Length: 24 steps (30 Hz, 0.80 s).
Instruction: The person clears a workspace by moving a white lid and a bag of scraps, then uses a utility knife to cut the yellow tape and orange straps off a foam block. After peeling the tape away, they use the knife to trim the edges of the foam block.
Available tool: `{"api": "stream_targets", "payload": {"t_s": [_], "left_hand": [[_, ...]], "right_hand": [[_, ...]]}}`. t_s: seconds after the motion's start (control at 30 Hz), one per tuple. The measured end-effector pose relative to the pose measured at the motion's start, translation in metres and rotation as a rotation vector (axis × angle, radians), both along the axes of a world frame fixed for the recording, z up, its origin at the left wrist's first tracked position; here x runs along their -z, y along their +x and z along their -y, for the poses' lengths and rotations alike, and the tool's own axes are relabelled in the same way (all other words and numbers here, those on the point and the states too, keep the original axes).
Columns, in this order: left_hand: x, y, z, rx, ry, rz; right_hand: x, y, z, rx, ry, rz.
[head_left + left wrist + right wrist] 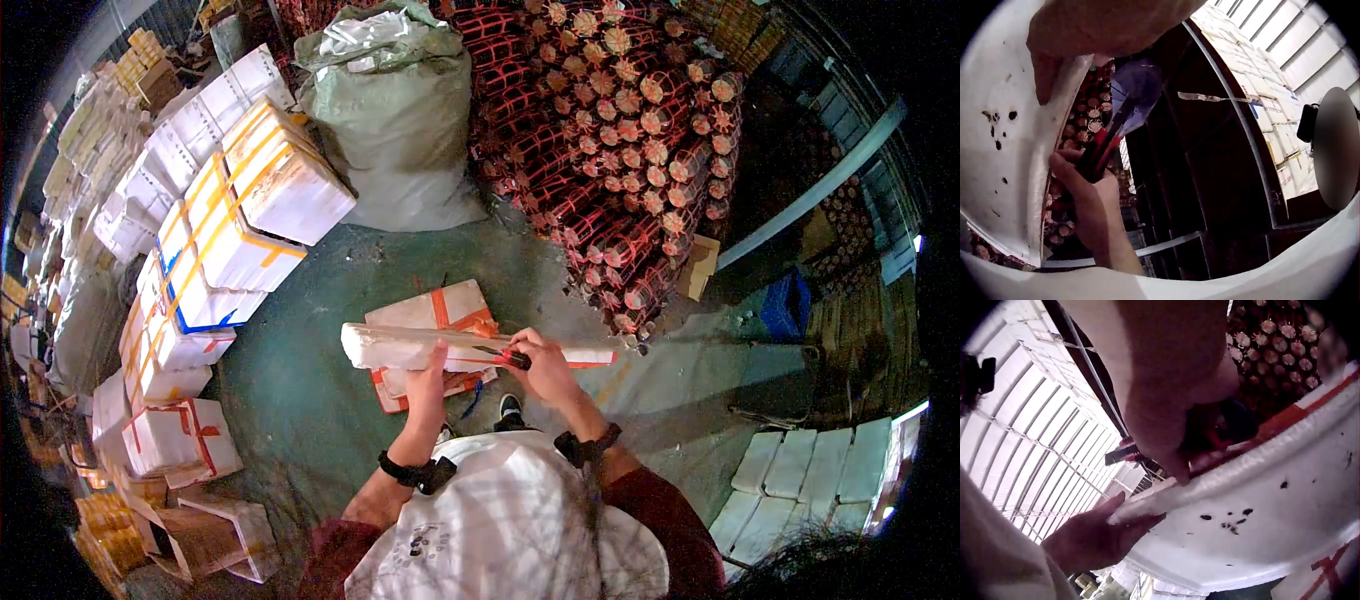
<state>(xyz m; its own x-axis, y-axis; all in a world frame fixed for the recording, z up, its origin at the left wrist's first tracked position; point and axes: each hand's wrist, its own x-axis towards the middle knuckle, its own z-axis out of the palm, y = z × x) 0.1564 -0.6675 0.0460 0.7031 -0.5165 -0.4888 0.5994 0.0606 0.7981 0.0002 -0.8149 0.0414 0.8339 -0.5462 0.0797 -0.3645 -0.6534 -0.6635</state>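
Note:
A white foam lid (400, 349) with dark specks and red tape is held on its edge in front of the person. The left hand (427, 385) grips its near side, thumb up by the top edge; in the right wrist view the left hand's fingers (1116, 540) lie along the lid. A red-and-black utility knife (516, 357) is in the right hand (552, 372), its blade pointing left along the lid's top edge. The right hand (1094, 203) also shows beside the lid in the left wrist view.
Under the lid, a foam box (420, 310) with red tape lies on the green floor. Taped foam boxes (245, 240) are stacked at left. A stuffed sack (400, 140) and red-netted bundles (620, 130) stand ahead. White blocks (800, 470) sit at lower right.

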Motion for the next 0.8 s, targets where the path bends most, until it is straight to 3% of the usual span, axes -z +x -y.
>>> {"api": "stream_targets", "payload": {"t_s": [0.1,0.2,0.3,0.47,0.53,0.6,0.63,0.73,0.8], "left_hand": [[-0.001,-0.005,0.001,0.001,-0.017,0.079],[0.010,-0.005,0.001,0.009,-0.043,0.127],[0.011,-0.006,-0.001,0.024,-0.014,0.159],[0.010,-0.003,-0.003,0.080,0.003,0.245],[-0.012,-0.007,0.000,0.132,0.082,0.317],[-0.002,-0.012,-0.001,0.126,-0.020,0.198],[0.002,-0.013,-0.002,0.137,-0.009,0.207],[-0.008,-0.013,-0.003,0.181,-0.015,0.203],[-0.011,-0.012,-0.003,0.190,-0.065,0.149]], "right_hand": [[-0.005,-0.001,0.007,-0.058,0.093,-0.112],[0.002,0.000,0.009,-0.101,0.079,-0.076],[0.012,-0.003,0.012,-0.137,0.209,-0.101],[0.025,-0.001,0.006,-0.028,0.170,0.003],[0.003,0.009,-0.001,-0.003,0.229,0.061],[-0.027,0.022,-0.009,-0.037,0.376,0.145],[-0.027,0.023,-0.012,-0.038,0.218,0.036],[-0.039,0.027,-0.010,-0.070,0.319,-0.214],[-0.042,0.027,-0.008,-0.105,0.318,-0.148]]}}
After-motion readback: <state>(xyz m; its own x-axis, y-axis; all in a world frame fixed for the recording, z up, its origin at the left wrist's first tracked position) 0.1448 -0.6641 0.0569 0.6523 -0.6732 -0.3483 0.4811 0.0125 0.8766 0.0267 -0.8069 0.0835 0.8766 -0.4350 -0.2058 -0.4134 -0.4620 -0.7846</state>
